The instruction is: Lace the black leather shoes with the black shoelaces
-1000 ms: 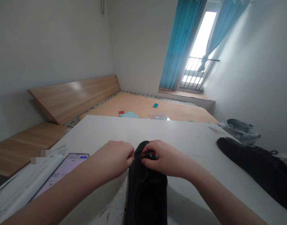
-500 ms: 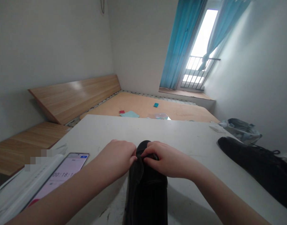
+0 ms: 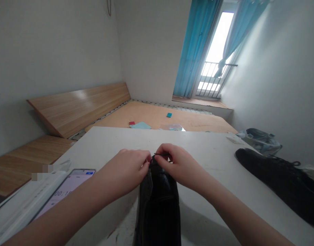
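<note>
We had the black shoe (image 3: 162,191) midway across the bench (image 3: 198,145), toward its near edge. Our right hand (image 3: 177,165) pinched a dark lace (image 3: 159,154); our left hand (image 3: 132,167) curled beside the shoe, its grip hidden. Steadying the upper and drawing evenly seemed wise.

The flat white surface (image 3: 205,150) has open room at centre right of the frame, between the bare right hand (image 3: 176,164) and the matte black lace-up shoe (image 3: 275,177). The smooth black shoe (image 3: 160,205) and the bare left hand (image 3: 131,167) block the lower centre; a flat rectangular phone with lit screen (image 3: 78,177) obstructs lower left. Beyond both hands, the surface's far strip is passable.
</note>
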A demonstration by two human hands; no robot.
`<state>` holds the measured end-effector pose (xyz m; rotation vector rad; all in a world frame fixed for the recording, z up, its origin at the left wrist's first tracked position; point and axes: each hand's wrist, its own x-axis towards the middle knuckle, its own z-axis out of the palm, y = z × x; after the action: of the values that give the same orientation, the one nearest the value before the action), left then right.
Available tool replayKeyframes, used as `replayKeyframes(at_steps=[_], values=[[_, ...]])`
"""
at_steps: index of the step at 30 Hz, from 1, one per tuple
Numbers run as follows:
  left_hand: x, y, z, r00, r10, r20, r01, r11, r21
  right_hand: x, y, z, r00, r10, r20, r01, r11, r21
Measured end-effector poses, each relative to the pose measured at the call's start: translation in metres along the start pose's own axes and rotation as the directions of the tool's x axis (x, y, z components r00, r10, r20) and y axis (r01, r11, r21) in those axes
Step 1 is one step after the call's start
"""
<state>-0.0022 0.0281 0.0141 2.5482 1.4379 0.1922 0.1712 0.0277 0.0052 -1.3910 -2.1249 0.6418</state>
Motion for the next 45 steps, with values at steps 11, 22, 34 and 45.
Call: replayKeyframes(at_steps=[11, 22, 34, 45], values=[[-0.014, 0.02, -0.017, 0.935, 0.024, -0.353, -0.19, 0.875, -0.445, -0.015, -0.016, -0.028, 0.994, -0.044, -0.104, 0.098, 0.794, 0.6], [-0.01, 0.018, -0.011, 0.883, -0.122, -0.453, -0.159, 0.831, -0.533, -0.011, -0.012, -0.01, 0.998, 0.06, 0.028, -0.045, 0.316, 0.948], [-0.006, 0.015, -0.01, 0.822, -0.135, -0.554, -0.124, 0.906, -0.405, -0.012, -0.016, -0.003, 0.996, 0.092, -0.002, -0.033, 0.381, 0.924], [-0.007, 0.014, -0.012, 0.848, -0.103, -0.519, -0.169, 0.877, -0.45, -0.009, -0.011, -0.004, 0.999, 0.016, -0.043, 0.028, 0.52, 0.854]])
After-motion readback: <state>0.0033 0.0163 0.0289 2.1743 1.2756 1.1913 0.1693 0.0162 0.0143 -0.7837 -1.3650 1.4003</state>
